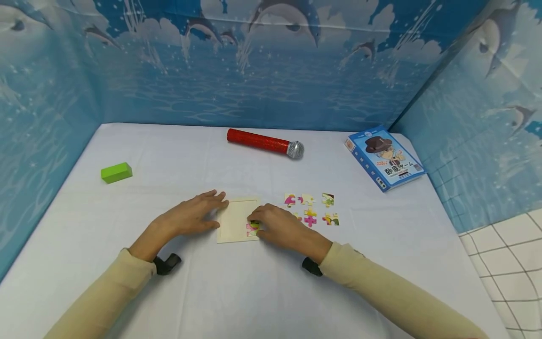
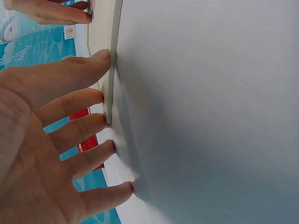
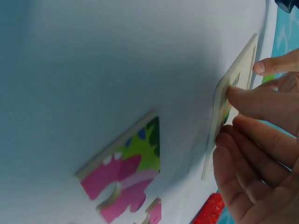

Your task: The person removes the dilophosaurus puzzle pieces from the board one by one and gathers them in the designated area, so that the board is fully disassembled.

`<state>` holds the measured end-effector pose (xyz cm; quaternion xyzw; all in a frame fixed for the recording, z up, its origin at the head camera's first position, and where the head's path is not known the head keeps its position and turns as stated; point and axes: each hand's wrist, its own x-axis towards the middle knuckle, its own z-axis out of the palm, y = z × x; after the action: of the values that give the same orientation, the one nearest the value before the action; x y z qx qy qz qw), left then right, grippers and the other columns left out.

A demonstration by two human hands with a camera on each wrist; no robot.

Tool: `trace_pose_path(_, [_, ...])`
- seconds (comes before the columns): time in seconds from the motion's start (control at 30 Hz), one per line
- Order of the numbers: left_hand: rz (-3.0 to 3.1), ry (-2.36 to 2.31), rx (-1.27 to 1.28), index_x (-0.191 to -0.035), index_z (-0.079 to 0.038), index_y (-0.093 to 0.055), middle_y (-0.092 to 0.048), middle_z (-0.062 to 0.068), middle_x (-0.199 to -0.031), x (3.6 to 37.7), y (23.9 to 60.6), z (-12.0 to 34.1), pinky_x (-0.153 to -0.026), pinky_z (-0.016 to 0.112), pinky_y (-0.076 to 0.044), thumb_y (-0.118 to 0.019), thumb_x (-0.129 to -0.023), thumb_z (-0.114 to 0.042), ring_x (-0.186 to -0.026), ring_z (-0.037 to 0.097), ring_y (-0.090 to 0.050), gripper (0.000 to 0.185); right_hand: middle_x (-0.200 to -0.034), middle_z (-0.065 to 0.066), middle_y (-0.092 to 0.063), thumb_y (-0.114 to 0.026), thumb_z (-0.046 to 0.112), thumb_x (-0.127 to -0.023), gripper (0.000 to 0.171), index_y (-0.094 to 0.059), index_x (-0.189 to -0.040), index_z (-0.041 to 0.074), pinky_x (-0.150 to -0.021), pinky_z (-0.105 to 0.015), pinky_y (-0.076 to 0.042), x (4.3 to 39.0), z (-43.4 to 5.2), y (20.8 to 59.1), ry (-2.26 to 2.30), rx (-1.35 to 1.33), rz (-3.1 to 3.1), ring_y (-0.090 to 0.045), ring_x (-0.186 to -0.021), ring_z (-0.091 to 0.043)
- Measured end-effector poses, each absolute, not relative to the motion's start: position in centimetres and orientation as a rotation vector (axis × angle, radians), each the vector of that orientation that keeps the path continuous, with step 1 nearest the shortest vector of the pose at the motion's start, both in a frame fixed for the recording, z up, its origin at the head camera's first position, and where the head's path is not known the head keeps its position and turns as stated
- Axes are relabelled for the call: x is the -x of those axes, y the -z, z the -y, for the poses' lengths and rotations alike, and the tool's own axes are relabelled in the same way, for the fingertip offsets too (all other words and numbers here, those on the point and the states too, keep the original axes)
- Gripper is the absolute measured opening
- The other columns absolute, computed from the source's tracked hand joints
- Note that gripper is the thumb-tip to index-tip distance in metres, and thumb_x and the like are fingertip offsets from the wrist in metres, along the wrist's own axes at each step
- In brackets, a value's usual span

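Note:
A pale wooden puzzle tray lies flat on the white cloth in the head view. My left hand has its fingers spread, thumb and fingertips touching the tray's left edge. Over the tray's right side, my right hand pinches a small jigsaw piece with dark green on it, mostly hidden by the fingers. A pink and green jigsaw piece lies in the tray's lower right part. Several loose pieces lie right of the tray, among them a green and brown piece and a pink and yellow piece.
A red microphone lies behind the tray. The blue boxed game sits at the back right, and a green block at the left. Blue dolphin-print curtains enclose the table's back and sides.

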<state>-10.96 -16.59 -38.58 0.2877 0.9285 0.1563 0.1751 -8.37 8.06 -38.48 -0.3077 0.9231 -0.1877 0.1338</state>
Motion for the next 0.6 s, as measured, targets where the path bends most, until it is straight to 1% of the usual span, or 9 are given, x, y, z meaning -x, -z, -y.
trace_pose_path(0.1, [-2.635, -0.442, -0.82, -0.134, -0.012, -0.044, -0.03, 0.007, -0.146, 10.91, 38.63, 16.62, -0.098, 0.056, -0.033, -0.067, -0.081, -0.026, -0.136, 0.029, -0.022, 0.06, -0.113, 0.004, -0.061, -0.064, 0.013, -0.081, 0.032, -0.064, -0.112, 0.015, -0.092, -0.03, -0.045, 8.33, -7.9, 38.64, 0.542, 0.896, -2.687, -0.052, -0.11, -0.012])
trace_pose_path(0.27, [-2.635, -0.437, -0.823, -0.134, -0.012, -0.044, -0.03, 0.007, -0.146, 10.96, 38.64, 16.64, -0.099, 0.056, -0.033, -0.067, -0.081, -0.026, -0.136, 0.03, -0.022, 0.06, -0.105, 0.006, -0.063, -0.065, 0.013, -0.081, 0.026, -0.067, -0.107, 0.015, -0.09, -0.026, -0.046, 8.38, -7.78, 38.71, 0.622, 0.91, -2.724, -0.056, -0.101, -0.008])
trace_pose_path(0.43, [-2.632, -0.444, -0.821, -0.134, -0.012, -0.044, -0.03, 0.007, -0.146, 10.94, 38.7, 16.63, -0.101, 0.054, -0.031, -0.067, -0.081, -0.026, -0.136, 0.03, -0.021, 0.06, -0.093, 0.007, -0.066, -0.065, 0.008, -0.081, 0.017, -0.07, -0.096, 0.014, -0.078, -0.019, -0.049, 8.64, -7.61, 38.48, 0.787, 0.898, -2.729, -0.058, -0.083, -0.004])
trace_pose_path(0.5, [-2.632, -0.447, -0.818, -0.134, -0.012, -0.044, -0.03, 0.007, -0.146, 10.91, 38.73, 16.62, -0.101, 0.054, -0.031, -0.067, -0.081, -0.026, -0.137, 0.029, -0.021, 0.059, -0.09, 0.007, -0.066, -0.066, 0.006, -0.08, 0.015, -0.071, -0.092, 0.013, -0.074, -0.017, -0.049, 8.75, -7.62, 38.3, 0.837, 0.911, -2.715, -0.058, -0.079, -0.003])
trace_pose_path(0.6, [-2.634, -0.452, -0.795, -0.134, -0.013, -0.045, -0.03, 0.006, -0.146, 10.86, 38.7, 16.58, -0.101, 0.054, -0.032, -0.067, -0.081, -0.026, -0.137, 0.028, -0.021, 0.059, -0.087, 0.007, -0.067, -0.067, 0.005, -0.079, 0.013, -0.072, -0.088, 0.012, -0.071, -0.015, -0.049, 8.96, -7.85, 37.97, 0.909, 0.892, -2.689, -0.06, -0.079, -0.003])
